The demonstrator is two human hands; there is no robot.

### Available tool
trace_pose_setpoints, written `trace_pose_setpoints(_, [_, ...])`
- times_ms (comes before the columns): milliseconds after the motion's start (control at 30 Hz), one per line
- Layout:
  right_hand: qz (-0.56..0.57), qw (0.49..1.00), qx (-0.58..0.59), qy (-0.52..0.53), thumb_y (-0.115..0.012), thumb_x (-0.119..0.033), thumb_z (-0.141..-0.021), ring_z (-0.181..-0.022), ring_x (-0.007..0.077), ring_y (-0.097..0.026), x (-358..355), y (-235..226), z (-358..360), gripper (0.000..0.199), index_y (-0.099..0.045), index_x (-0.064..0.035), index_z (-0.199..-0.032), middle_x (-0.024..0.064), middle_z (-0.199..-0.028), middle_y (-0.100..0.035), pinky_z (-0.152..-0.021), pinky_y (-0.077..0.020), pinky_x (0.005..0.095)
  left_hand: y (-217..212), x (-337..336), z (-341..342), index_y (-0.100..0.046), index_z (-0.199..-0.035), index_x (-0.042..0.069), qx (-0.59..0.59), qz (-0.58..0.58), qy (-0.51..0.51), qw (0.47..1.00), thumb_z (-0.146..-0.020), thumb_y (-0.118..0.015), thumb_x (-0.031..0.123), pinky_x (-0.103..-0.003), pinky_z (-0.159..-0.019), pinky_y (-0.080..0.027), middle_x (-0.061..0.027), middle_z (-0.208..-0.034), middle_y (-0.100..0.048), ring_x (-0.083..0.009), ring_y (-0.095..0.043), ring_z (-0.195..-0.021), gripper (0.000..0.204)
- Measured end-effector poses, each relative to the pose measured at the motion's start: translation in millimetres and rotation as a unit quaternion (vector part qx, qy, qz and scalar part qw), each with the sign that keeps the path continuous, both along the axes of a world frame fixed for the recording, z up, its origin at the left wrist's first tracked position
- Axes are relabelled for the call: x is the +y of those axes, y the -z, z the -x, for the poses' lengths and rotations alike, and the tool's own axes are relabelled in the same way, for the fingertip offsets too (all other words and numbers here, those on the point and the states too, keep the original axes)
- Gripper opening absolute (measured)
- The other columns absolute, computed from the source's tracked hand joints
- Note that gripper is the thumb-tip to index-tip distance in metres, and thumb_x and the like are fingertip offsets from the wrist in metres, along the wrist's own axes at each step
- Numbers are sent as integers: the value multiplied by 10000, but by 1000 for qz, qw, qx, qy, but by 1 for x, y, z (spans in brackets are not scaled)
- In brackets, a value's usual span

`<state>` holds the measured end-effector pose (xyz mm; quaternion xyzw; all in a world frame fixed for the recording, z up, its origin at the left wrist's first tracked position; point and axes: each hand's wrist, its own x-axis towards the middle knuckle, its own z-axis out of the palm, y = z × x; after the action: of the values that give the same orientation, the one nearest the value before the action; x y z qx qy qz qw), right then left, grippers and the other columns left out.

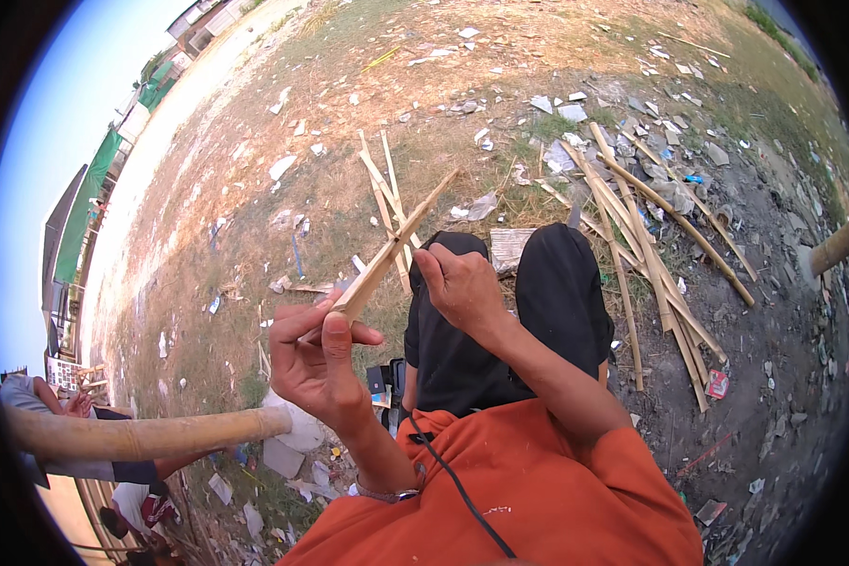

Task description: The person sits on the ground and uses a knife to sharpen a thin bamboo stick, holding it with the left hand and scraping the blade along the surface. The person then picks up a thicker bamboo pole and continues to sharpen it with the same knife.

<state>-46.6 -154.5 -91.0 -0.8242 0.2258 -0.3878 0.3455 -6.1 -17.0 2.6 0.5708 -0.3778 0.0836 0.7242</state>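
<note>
Pinching a split bamboo strip [383,260] between thumb and fingers, the left hand [325,351] holds it aslant above the littered ground [208,330]. The right hand [464,291] curls just right of it, thumb raised; I can't tell whether it grips anything. Other strips [649,259] lie farther right.

The right hand [464,291] is curled — its palm is hidden.

Held bamboo strip [393,247]: one. Loose strips ahead [381,203]: at least three. Strips in right-side pile [657,288]: more than five, overlap hides exact number. Slender round bamboo pole [681,228]: one. Thick bamboo poles [151,435]: two. Red packet [717,384]: one. Black cable [455,474]: one.
</note>
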Motion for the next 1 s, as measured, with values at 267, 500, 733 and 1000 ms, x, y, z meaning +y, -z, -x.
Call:
trace_pose_setpoints(267, [8, 1000, 16, 22, -472, -398, -915, -465, 373, -554, 5, -6, -4, 419, -547, -60, -679, 169, -469, -511, -421, -429, 459, -4, -3, 2, -557, -902, -24, -3, 8, -21, 1000, -854, -608, 95, -200, -479, -460, -129, -868, -560, -142, -560, -499, 138])
trace_pose_setpoints(500, [10, 985, 122, 121, -433, -396, -932, -493, 376, -564, -31, 51, 3, 443, -560, -41, -700, 177, -489, -517, -458, -436, 441, -3, -4, 11, -561, -916, -35, -5, -14, 12, 1000, -853, -606, 99, -207, -487, -465, -137, -864, -551, -146, -567, -496, 156])
trace_pose_setpoints(733, [-127, 986, -84, -74, -459, -331, -936, -499, 393, -525, 9, -10, 14, 378, -546, -37, -715, 188, -501, -497, -460, -389, 452, -4, -10, 8, -562, -929, -35, -28, -23, 7, 999, -867, -588, 105, -201, -477, -459, -143, -878, -560, -140, -559, -501, 156])
trace_pose_setpoints(1000, [-132, 986, -40, -97, -430, -371, -940, -504, 384, -545, 13, -10, 19, 427, -585, -31, -734, 187, -514, -525, -483, -425, 444, -3, -3, 2, -558, -953, -30, -29, -30, 1, 999, -875, -572, 91, -207, -486, -474, -148, -904, -570, -137, -551, -526, 145])
